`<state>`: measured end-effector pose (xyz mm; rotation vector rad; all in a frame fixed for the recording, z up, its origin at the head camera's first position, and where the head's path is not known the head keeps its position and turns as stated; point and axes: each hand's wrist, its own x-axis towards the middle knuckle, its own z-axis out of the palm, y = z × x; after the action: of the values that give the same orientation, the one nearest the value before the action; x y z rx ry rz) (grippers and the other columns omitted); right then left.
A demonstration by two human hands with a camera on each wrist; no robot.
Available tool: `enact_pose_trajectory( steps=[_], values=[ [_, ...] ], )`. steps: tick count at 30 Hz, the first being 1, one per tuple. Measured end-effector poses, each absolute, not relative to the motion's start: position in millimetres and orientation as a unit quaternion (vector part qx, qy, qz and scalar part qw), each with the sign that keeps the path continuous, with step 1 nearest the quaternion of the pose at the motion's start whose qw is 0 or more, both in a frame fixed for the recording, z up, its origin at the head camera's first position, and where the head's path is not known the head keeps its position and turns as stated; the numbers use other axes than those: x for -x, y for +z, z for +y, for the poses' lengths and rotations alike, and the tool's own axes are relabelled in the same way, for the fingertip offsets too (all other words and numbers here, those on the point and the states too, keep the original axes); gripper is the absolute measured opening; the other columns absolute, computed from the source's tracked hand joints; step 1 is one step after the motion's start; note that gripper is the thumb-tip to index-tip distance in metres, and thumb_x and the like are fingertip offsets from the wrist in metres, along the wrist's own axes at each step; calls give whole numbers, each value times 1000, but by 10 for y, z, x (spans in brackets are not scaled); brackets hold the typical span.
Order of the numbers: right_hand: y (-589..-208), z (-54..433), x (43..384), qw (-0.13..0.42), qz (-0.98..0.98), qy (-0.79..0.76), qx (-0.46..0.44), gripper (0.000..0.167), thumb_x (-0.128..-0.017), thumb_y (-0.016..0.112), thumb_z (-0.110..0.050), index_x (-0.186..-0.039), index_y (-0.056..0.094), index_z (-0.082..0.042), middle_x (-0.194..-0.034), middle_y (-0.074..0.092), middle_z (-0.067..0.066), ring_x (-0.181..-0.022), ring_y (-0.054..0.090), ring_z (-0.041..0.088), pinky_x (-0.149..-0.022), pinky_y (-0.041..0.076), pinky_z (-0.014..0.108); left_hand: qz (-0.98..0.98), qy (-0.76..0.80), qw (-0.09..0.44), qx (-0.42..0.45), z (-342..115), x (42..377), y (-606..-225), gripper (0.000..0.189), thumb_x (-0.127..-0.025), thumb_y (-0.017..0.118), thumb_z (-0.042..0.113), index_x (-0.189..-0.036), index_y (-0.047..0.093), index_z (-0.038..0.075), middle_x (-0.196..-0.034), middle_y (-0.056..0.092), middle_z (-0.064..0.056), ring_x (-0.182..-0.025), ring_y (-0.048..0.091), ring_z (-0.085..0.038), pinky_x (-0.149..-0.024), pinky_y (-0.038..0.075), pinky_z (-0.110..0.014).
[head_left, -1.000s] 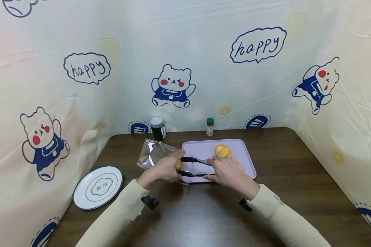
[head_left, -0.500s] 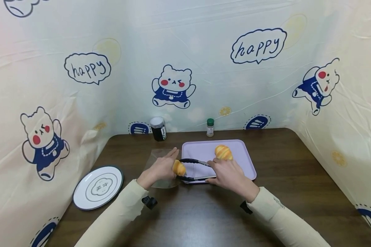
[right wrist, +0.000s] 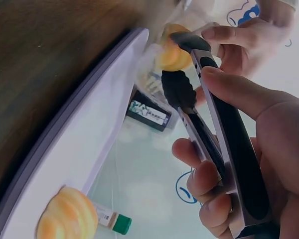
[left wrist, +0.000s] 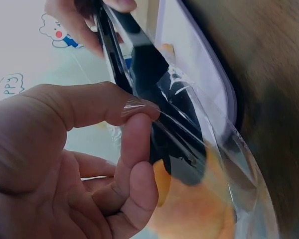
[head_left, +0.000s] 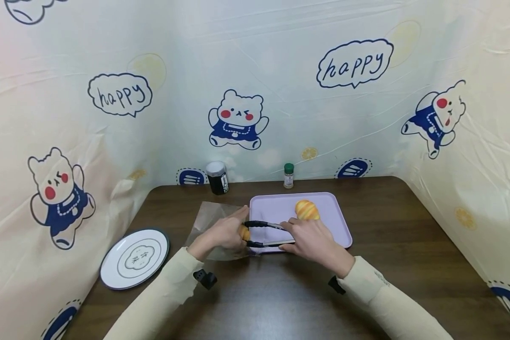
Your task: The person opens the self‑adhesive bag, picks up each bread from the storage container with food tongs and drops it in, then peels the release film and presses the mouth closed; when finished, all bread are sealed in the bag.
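My left hand (head_left: 226, 231) pinches the edge of a clear bag (head_left: 207, 218) between thumb and forefinger, other fingers curled in. My right hand (head_left: 312, 240) holds black-and-metal tongs (right wrist: 234, 144), thumb along one arm, fingers round the other; the tongs stand parted. The near roll (right wrist: 174, 56), orange-yellow, is at the tong tips, just beside my left hand, by the left edge of the lilac tray (head_left: 268, 208). Clear film lies over tips and roll in the left wrist view; can't tell if both tips press on it. The bag shows plain, no print I can make out.

The striped roll (head_left: 307, 209) sits on the tray, far side, beyond my right hand.

Readable writing: "happy" in the left bubble (head_left: 120, 93) and the right bubble (head_left: 355, 62) on the cloth backdrop (head_left: 280, 56). Black jar (head_left: 218, 179), grey lid: pale printed label, too blurred to read. Green-capped bottle (head_left: 288, 176): white label, too small. White plate (head_left: 114, 264), left on the brown table (head_left: 280, 297): dark marks inside a centre outline, illegible. Right sleeve (head_left: 391, 293): faint print near the cuff, unreadable.
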<state>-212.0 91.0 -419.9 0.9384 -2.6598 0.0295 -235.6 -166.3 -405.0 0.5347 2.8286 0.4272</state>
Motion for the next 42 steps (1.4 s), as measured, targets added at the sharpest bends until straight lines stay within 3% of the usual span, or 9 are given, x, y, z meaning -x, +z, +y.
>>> enact_pose_trajectory(
  steps=[3,8,13,18,24,29,32,42],
  values=[
    [-4203,885,2138,143,-938,15,-315,55,-79,75,-61,-114,72,-18,-87,68,-3,-56,50,10,-43,39,26,959,165,121,-195,-1618,2324,-4043,104,-73,84,15,-158,25,6,-166,24,-11,-149,34,-28,-114,40,-46],
    [-4214,867,2152,148,-937,11,-316,56,-78,76,-61,-114,72,-18,-87,69,-3,-55,51,10,-42,38,26,956,181,123,-194,-1589,2318,-4041,105,-71,84,13,-158,25,7,-166,24,-10,-147,37,-27,-112,42,-43],
    [-4218,857,2156,165,-927,-2,-338,56,-78,76,-61,-115,72,-19,-90,71,-3,-53,50,10,-39,34,25,959,182,117,-184,-1608,2343,-4060,104,-73,82,10,-159,23,9,-167,22,-8,-150,31,-26,-117,37,-42],
    [-4211,836,2168,140,-938,33,-316,54,-80,75,-59,-113,73,-16,-90,71,-1,-55,54,12,-41,38,27,957,180,123,-193,-1596,2338,-4061,105,-71,83,15,-159,25,10,-166,26,-8,-139,46,-25,-109,45,-42],
    [-4199,818,2198,94,-950,47,-295,58,-78,77,-59,-115,72,-15,-91,70,1,-57,51,13,-43,39,28,961,175,127,-173,-1632,2353,-4051,104,-74,82,14,-160,23,15,-167,22,-5,-144,41,-28,-108,44,-46],
    [-4182,857,2203,89,-951,41,-293,62,-76,78,-59,-119,71,-15,-95,71,1,-63,57,13,-50,47,31,959,177,134,-177,-1695,2393,-4050,106,-73,82,11,-159,22,9,-168,18,-10,-143,41,-30,-109,42,-50],
    [-4155,916,2200,105,-948,38,-299,63,-75,79,-60,-119,70,-16,-98,72,0,-71,64,15,-56,53,34,959,177,135,-176,-1734,2415,-4037,106,-72,82,11,-159,22,6,-167,18,-11,-146,38,-32,-116,34,-55],
    [-4040,1182,2220,90,-952,71,-284,65,-75,80,-58,-125,69,-16,-114,73,4,-78,67,22,-67,57,41,960,181,150,-154,-1824,2463,-4024,101,-76,81,13,-158,22,6,-168,18,-11,-142,41,-34,-113,41,-49]
  ],
)
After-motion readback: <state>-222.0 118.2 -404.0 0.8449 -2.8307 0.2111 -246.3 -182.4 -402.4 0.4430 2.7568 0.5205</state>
